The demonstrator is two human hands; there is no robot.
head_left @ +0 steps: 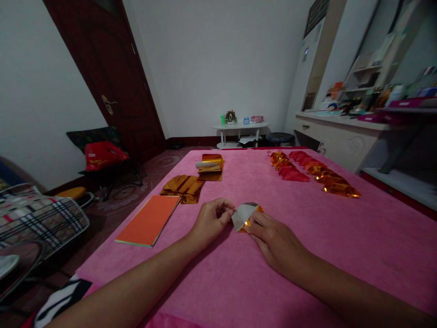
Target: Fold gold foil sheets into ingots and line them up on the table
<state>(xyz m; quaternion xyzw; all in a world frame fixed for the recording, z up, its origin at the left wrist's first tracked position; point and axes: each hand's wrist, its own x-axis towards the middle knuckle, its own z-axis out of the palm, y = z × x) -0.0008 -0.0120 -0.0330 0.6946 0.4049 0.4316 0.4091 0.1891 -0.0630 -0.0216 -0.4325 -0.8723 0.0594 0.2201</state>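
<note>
Left fingers (pixel 223 202), right fingers (pixel 260 219) pinching foil paper (pixel 242 213); red bag (pixel 104 155), contents hidden.

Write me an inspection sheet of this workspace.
Surface: pink cloth, small creases at most.
Job's things: grey-and-gold sheet, partly folded; orange pad; near gold pile; far gold pile; red-and-gold pieces in rows at right.
Clutter: assorted items crowding the right-hand counter.
Hands: left hand at the sheet's left corner; right hand on its right side.
Cables: nothing seen on the cloth.
Surroundings: brown door; white side table; chair bearing red bag.
</note>
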